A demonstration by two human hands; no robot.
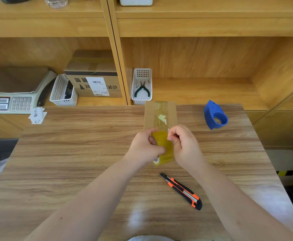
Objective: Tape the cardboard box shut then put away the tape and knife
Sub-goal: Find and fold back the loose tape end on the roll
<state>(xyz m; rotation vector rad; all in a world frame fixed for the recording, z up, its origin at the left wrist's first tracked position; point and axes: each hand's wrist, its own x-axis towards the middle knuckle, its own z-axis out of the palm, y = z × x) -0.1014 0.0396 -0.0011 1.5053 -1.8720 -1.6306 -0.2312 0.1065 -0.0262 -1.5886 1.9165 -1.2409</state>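
Tape roll (163, 147) hovering just nearside of cardboard box (159, 115) on table (72, 153) | left hand (145, 147) grip clamping roll steady | right hand (184, 145) fingertips pinching together, likely seeking loose end | knife (181, 190) lying nearside of box, within reach for cutting

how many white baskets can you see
3: one basket on the left shelf beside the scale, one basket holding pliers behind the table, one basket on the upper shelf, cut off by the frame. Others may lie outside view.
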